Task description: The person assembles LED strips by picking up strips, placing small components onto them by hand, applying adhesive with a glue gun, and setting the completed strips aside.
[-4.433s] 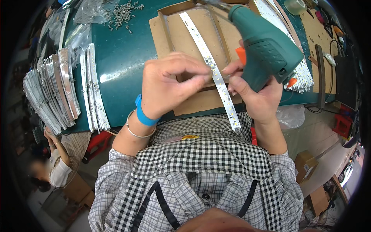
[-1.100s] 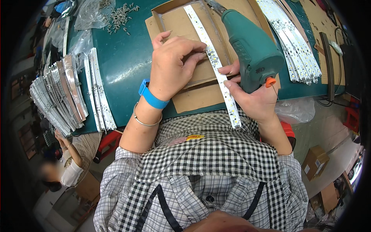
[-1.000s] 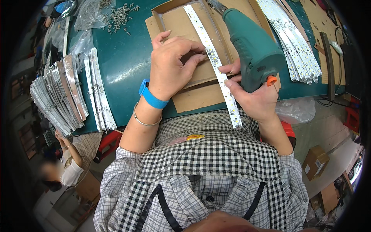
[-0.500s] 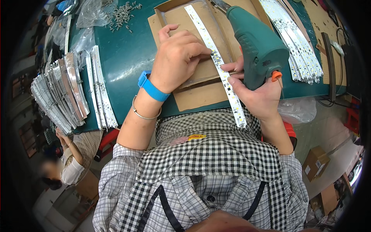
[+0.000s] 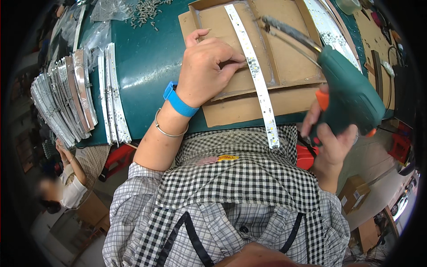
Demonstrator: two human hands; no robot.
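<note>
A narrow white LED strip board [image 5: 262, 94] lies lengthwise across a shallow cardboard tray [image 5: 291, 66], its near end sticking out over my checked apron. My left hand [image 5: 209, 66] has thumb and index finger pinched together at the strip's left edge, beside a cluster of small components. Whatever sits between those fingertips is too small to make out. In my right hand [image 5: 331, 144], closed round the handle, is a green soldering gun [image 5: 353, 84] with an orange trigger. Its long metal tip points up and left over the tray, apart from the strip.
Stacks of LED strips [image 5: 62, 98] lie at the table's left, with a smaller bunch [image 5: 112, 95] beside them. More strips [image 5: 331, 31] lie at the far right. Small metal parts [image 5: 146, 12] are heaped at the back near plastic bags [image 5: 109, 11]. Another person [image 5: 73, 178] sits at far left.
My right hand has let go of the strip's edge and moved right and down with the soldering gun, now blurred by motion. The left hand stays at the strip, finger and thumb pinched.
</note>
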